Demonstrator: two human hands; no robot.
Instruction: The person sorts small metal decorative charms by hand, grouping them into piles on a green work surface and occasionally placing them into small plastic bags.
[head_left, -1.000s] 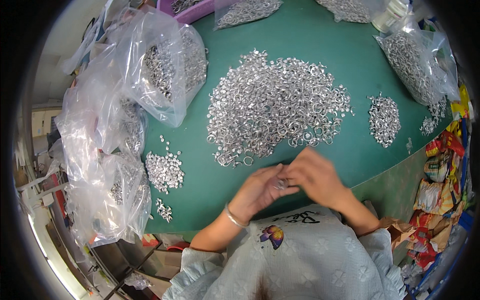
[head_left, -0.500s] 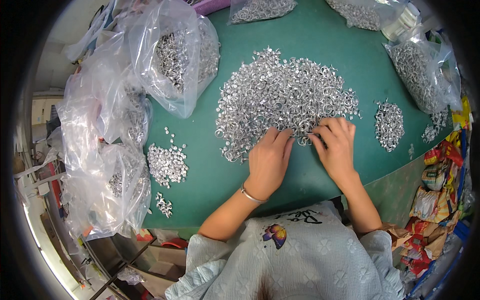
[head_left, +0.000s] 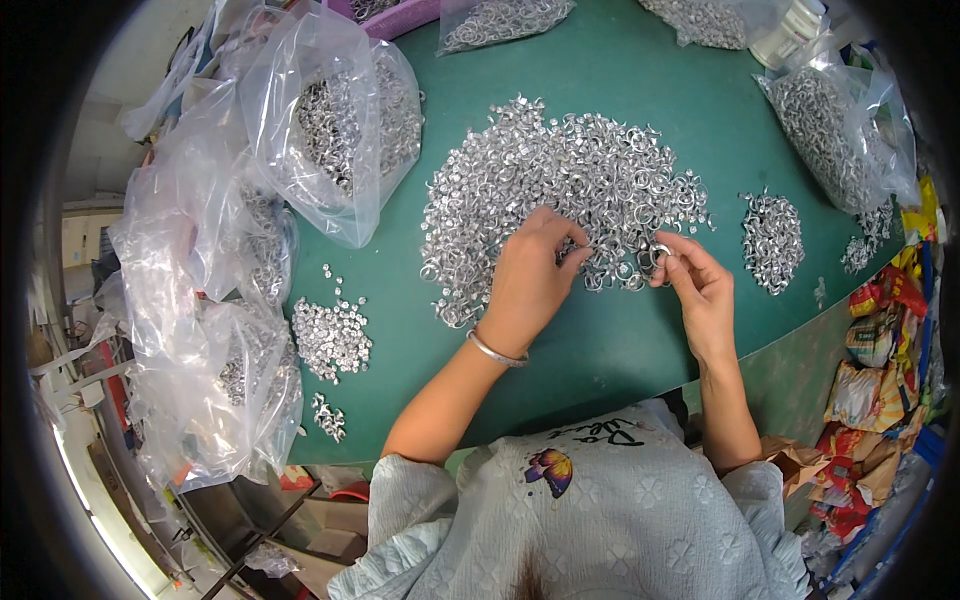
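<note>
A wide heap of small silver metal rings and cube-like pieces (head_left: 540, 170) lies on the green table (head_left: 480, 385). At its near edge, my left hand (head_left: 535, 270) has thumb and forefinger pinched; whatever sits between the tips is too small to name. My right hand (head_left: 700, 290), at the heap's near right edge, pinches a silver ring (head_left: 660, 253) between thumb and fingers. Left of the heap is a small pile of silver cube-like pieces (head_left: 332, 338), with a smaller cluster of metal pieces (head_left: 328, 418) nearer me. To the right lies another pile of silver pieces (head_left: 771, 243).
Clear plastic bags of metal pieces (head_left: 335, 130) crowd the left side. Another filled bag (head_left: 835, 130) stands at the right, near a white jar (head_left: 788, 35). A purple basket (head_left: 400, 18) is at the far edge. Colourful packages (head_left: 860, 395) lie beyond the table's right edge.
My right hand has moved right and lifted a ring from the heap's near edge. My left hand has shifted slightly forward, its fingers now pinched over the pieces.
</note>
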